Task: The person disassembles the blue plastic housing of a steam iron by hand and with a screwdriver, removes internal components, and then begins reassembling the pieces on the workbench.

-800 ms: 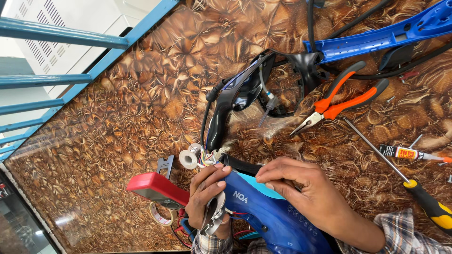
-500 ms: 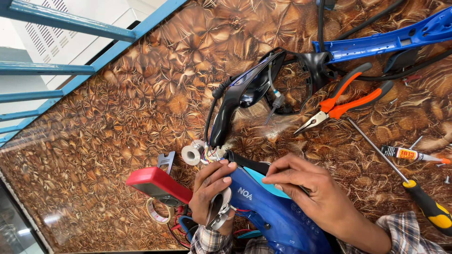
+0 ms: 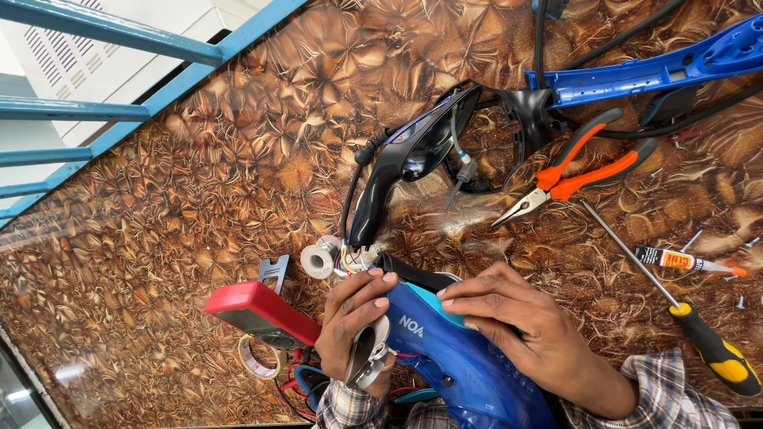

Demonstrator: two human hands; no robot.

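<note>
Two hands grip a blue iron (image 3: 461, 357) on the bench (image 3: 199, 206): left hand (image 3: 354, 318) fingers clasp its nose, right hand (image 3: 524, 334) fingers its top; pliers (image 3: 572, 171) lie beyond.

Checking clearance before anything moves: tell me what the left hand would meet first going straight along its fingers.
Left hand fingers point up-right; first in line looks like the bundle of coloured wires, beside the solder spool, though depth is unclear.

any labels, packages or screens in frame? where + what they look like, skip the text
Small glue tube: right side of the patterned table, beyond the screwdriver; slim, printed label with black, red and yellow bands, orange tip.
Blue plastic appliance housing: bottom centre under the left hand and right hand; small white printed logo near the left thumb.
Red clamp meter: left of the hands; no screen face visible.
</note>
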